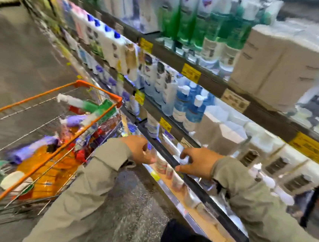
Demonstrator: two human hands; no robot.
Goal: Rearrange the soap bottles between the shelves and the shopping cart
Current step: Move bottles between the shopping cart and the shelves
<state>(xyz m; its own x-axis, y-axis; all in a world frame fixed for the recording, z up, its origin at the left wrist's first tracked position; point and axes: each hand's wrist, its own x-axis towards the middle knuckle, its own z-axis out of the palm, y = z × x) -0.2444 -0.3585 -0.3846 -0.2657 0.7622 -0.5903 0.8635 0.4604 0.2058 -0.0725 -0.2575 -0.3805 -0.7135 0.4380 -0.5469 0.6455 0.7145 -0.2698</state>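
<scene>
Left hand [141, 150] and right hand [197, 162] at low shelves [211, 83], right fingers spread, empty, left grip blurred, cannot tell, soap bottles [192, 112] upright on shelves, others lying in shopping cart [39, 96].

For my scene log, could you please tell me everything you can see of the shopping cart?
The cart is a wire basket with an orange rim, standing on the grey floor left of the shelves, blurred. Bottles lie heaped inside: purple, orange, red, green-and-white on top. Neither the left hand nor the right hand touches it.
</scene>
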